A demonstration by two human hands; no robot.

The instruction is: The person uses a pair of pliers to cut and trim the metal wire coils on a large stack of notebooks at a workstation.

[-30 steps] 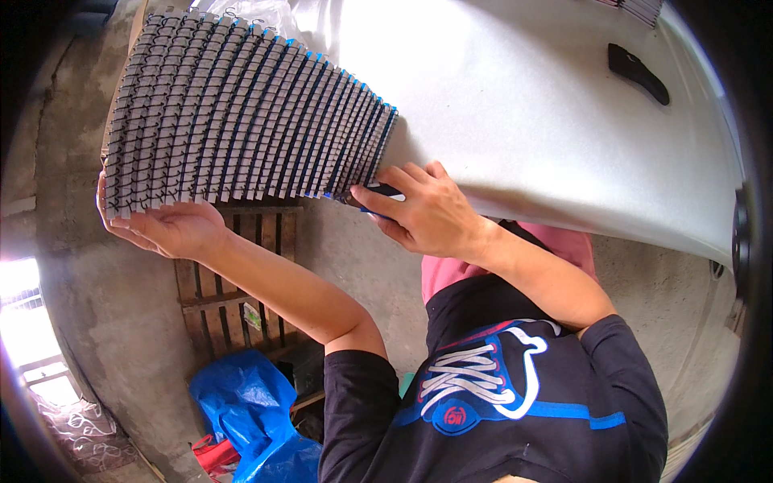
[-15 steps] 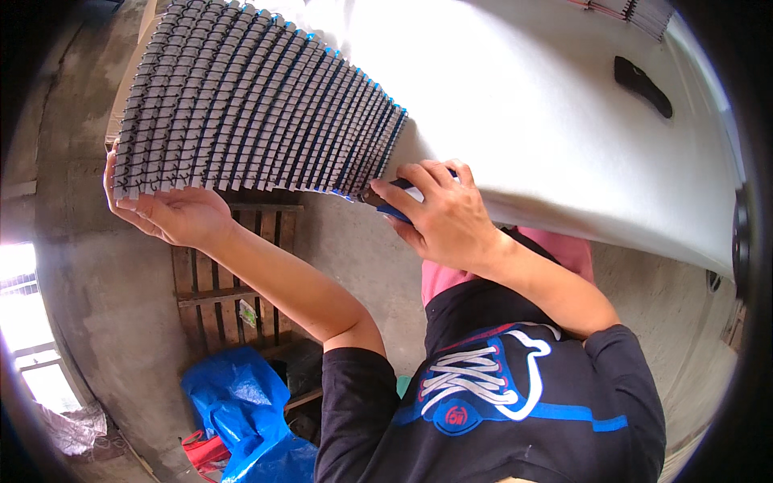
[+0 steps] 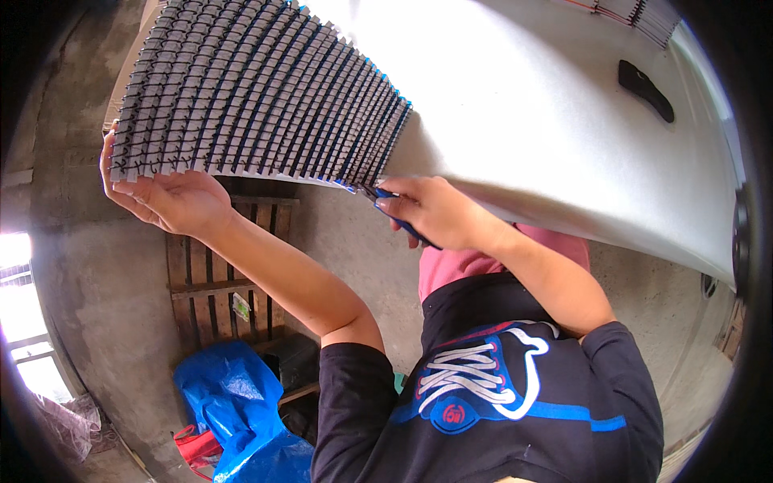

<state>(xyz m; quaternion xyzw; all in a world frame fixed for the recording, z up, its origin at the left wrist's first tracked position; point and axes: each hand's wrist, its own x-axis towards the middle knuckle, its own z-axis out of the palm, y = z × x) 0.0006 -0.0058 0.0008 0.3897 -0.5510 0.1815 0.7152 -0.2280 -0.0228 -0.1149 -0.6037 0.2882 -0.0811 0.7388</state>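
A large panel of grey-white strips laced with rows of black wire (image 3: 241, 97) lies at the table's far left, with blue bits along its far edge. My left hand (image 3: 181, 201) is closed on its near left corner, the thumb at the front and the fingers behind. At the panel's near right corner, my right hand (image 3: 439, 211) grips pliers with blue handles (image 3: 386, 197). Their dark jaws touch the panel's edge there. What exactly sits between the jaws is too small to make out.
The white-covered table (image 3: 515, 105) fills the upper right. A black, sole-shaped piece (image 3: 646, 90) lies on it, and another wired panel (image 3: 644, 18) at the far right. Below left are a wooden pallet (image 3: 197, 286) and a blue plastic sheet (image 3: 233, 402) on the floor.
My right hand has turned about the pliers, so the handles now point down and right, with the jaws still at the panel's corner. My left hand and the panel have shifted slightly up.
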